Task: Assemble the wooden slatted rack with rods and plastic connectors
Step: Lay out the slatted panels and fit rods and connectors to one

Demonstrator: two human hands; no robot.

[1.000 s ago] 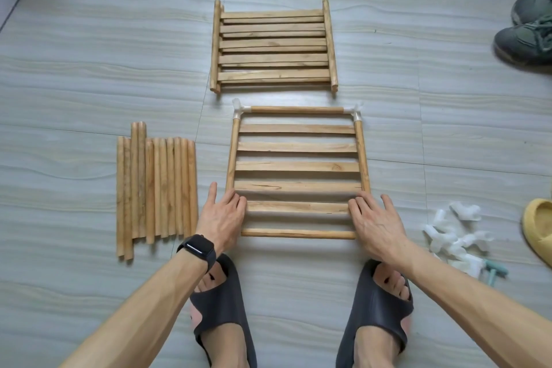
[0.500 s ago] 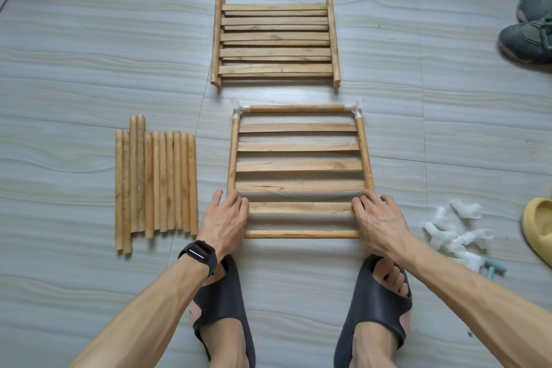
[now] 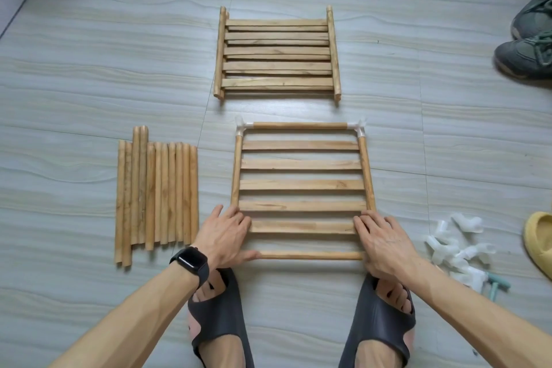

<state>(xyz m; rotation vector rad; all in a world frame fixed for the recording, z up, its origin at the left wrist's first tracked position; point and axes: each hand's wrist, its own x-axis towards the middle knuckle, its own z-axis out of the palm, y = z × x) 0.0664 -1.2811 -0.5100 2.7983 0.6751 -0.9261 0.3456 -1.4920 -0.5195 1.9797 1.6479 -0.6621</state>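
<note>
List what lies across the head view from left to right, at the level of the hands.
loose rods → left hand → slatted panel → right hand → white plastic connectors → yellow slipper

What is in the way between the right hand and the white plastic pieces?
Nothing visible is. Only bare grey floor lies between the right hand, resting on the slatted wooden rack panel, and the pile of white plastic connectors.

The scene is evenly, softly lit — shadows are kept faint; slight wide-angle bending is seen at edges.
</note>
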